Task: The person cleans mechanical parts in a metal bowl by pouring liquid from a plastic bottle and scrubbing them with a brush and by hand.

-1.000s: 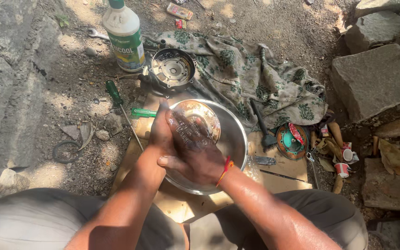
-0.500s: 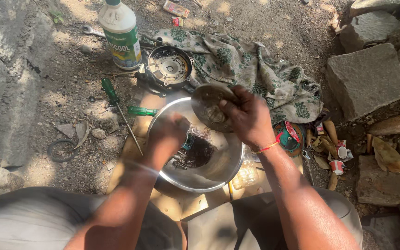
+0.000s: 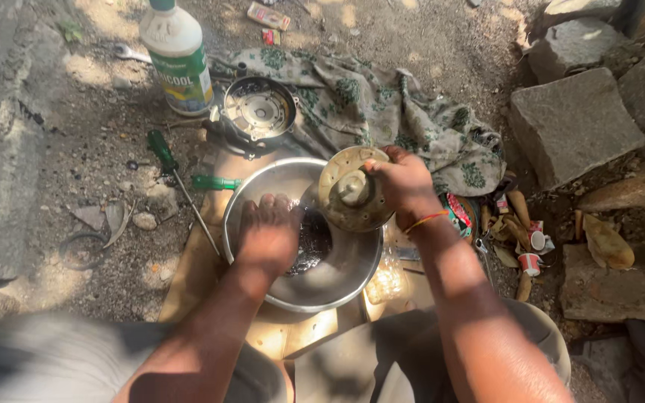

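The steel bowl [image 3: 352, 269] sits on a flat board on the ground and serves as the landmark here. Above its far right rim the right hand [image 3: 404, 183] is closed on a round metal disc [image 3: 352, 198] with a raised hub at its middle, fingers pinching the disc's far edge so that it tilts over the bowl. The left hand [image 3: 269, 235] is down inside the bowl at its left side, fingers curled toward a dark, wet patch [image 3: 311, 242] at the bottom; whether it grips anything there cannot be told, since the fingertips are hidden in the dark liquid.

The disc looks like a stiff, fairly heavy machine part, probably slick with oily liquid, so a hold on the rim with the thumb braced against the hub seems the surest grasp; a loose pinch may slip.

Just beyond the bowl lies a round dark engine cover [image 3: 259, 110] on a patterned cloth [image 3: 412, 127]. Left of the bowl lie two green-handled screwdrivers [image 3: 164, 153], and farther beyond it stands a white bottle with a green label [image 3: 177, 56]. Right of the bowl sit a small teal round part [image 3: 458, 213], paper cups and scraps, with grey stone blocks [image 3: 572, 123] farther right.
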